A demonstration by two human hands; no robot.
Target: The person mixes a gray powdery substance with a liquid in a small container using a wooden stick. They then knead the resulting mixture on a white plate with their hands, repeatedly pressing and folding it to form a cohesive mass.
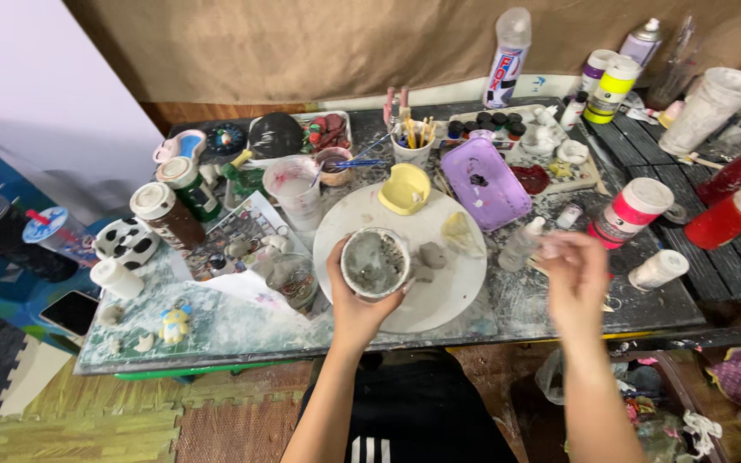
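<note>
My left hand (355, 302) grips the grey clay cup (375, 262) from below, fingers wrapped round its wall, held over the white round board's (448, 296) near edge. Right hand (572, 273) is blurred, off to the side; can't tell its finger spread.

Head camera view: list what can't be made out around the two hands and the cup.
- Right hand: motion-blurred, so its fingers and anything in them cannot be told.
- Cup in the left hand: grey contents show from above; the outer wall is hidden by the rim and fingers.
- White round board: near part covered by cup and hand.
- Purple tray: the small dark thing on it is too small to identify.
- Red bottles: partly cut by the right edge.
</note>
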